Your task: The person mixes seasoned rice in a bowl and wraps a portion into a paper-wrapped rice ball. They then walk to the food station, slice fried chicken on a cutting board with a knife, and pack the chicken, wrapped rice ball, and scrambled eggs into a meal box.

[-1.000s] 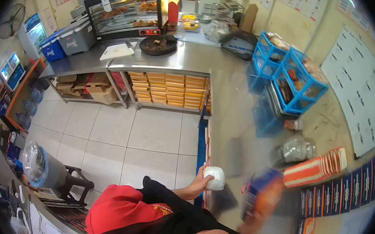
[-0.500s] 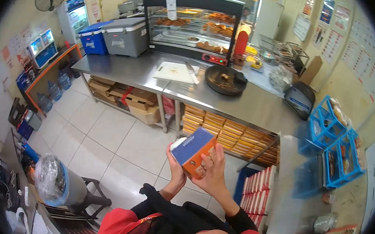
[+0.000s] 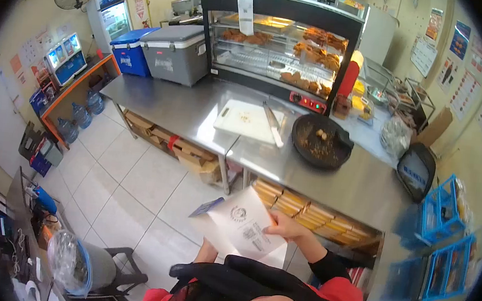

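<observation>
Low in the middle of the view is a box, its white printed side and flaps turned toward me and a bit of blue at its left corner. My right hand is closed on the box's right edge, thumb on the white panel. My left hand is at the lower left of the box, mostly hidden behind it, so its fingers do not show. The white wrapped bundle is out of sight. Beyond the box, a white cutting board with a knife lies on the steel counter.
A black round pan sits right of the board. Behind stands a lit food warmer, with a grey cooler and a blue cooler to its left. Blue baskets are at the right, a lined bin at lower left.
The box has turned from its blue and orange sides to its white printed side. My left hand has dropped behind it. The view has moved closer to the counter.
</observation>
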`<act>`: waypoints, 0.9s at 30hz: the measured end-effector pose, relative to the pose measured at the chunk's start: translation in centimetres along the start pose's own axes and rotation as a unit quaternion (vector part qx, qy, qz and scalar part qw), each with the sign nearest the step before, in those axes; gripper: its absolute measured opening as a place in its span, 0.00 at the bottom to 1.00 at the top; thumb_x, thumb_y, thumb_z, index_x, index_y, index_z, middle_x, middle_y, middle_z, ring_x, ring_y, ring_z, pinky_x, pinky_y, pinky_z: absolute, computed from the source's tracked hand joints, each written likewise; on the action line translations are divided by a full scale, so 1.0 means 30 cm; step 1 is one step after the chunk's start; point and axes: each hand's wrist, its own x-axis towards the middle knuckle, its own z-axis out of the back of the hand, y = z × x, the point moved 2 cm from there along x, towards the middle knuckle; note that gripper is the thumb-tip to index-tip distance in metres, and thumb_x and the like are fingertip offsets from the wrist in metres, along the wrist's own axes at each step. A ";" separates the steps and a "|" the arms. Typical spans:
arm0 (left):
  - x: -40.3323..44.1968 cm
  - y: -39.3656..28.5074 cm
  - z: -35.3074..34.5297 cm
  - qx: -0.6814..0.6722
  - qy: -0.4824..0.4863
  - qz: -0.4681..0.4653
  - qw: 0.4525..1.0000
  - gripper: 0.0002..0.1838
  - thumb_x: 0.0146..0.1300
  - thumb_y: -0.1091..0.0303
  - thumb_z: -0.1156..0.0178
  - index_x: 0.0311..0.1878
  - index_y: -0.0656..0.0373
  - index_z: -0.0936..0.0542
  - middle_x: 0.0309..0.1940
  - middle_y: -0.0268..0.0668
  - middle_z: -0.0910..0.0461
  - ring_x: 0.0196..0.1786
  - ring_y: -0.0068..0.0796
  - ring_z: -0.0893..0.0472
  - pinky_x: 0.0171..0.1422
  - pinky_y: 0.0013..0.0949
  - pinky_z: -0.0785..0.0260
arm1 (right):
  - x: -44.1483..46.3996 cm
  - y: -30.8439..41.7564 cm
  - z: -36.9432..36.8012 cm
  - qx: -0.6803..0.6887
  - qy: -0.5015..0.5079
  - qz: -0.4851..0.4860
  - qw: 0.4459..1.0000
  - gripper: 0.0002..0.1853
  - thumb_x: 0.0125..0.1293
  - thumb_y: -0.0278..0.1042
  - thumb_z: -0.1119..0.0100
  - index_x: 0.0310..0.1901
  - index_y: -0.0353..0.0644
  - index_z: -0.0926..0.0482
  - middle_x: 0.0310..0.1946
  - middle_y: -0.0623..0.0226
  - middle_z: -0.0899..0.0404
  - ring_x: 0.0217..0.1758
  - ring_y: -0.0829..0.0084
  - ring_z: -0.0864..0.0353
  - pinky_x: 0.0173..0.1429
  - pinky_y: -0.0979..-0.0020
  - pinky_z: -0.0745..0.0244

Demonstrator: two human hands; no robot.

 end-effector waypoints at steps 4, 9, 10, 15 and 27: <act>0.205 -0.115 0.148 -0.015 -0.186 -0.076 0.979 0.27 0.60 0.51 0.52 0.58 0.57 0.35 0.55 0.41 0.30 0.54 0.39 0.28 0.53 0.41 0.30 | 0.154 0.085 0.354 -0.111 -0.136 0.000 0.985 0.29 0.53 0.26 0.44 0.59 0.34 0.36 0.48 0.66 0.26 0.50 0.79 0.30 0.55 0.75 0.34; 0.413 -0.427 0.122 0.181 -0.241 -0.135 0.944 0.30 0.61 0.60 0.49 0.64 0.55 0.47 0.55 0.41 0.34 0.54 0.41 0.28 0.52 0.41 0.30 | 0.550 0.211 0.650 -0.377 -0.133 0.086 0.913 0.28 0.53 0.29 0.45 0.57 0.35 0.36 0.48 0.55 0.26 0.51 0.67 0.26 0.56 0.70 0.34; 0.476 -0.463 0.121 0.214 -0.207 -0.118 0.947 0.30 0.61 0.61 0.47 0.64 0.55 0.46 0.54 0.42 0.34 0.54 0.39 0.28 0.51 0.41 0.30 | 0.679 0.181 0.710 -0.400 -0.111 0.094 0.905 0.27 0.53 0.30 0.45 0.57 0.35 0.35 0.48 0.53 0.26 0.51 0.64 0.26 0.56 0.69 0.34; 0.823 -0.526 0.199 0.416 -0.161 0.054 0.893 0.35 0.55 0.61 0.37 0.63 0.59 0.42 0.50 0.42 0.31 0.51 0.32 0.28 0.51 0.33 0.32 | 1.288 0.103 0.861 -0.368 -0.042 0.078 0.926 0.25 0.51 0.28 0.46 0.54 0.38 0.32 0.47 0.53 0.25 0.51 0.61 0.26 0.56 0.68 0.34; 1.692 -0.669 0.946 0.752 0.022 0.066 0.656 0.30 0.55 0.65 0.41 0.59 0.68 0.37 0.54 0.52 0.30 0.58 0.45 0.31 0.60 0.39 0.39 | 1.995 0.044 0.945 -0.401 -0.262 0.160 0.863 0.23 0.44 0.24 0.42 0.47 0.49 0.25 0.38 0.59 0.21 0.42 0.56 0.22 0.45 0.59 0.30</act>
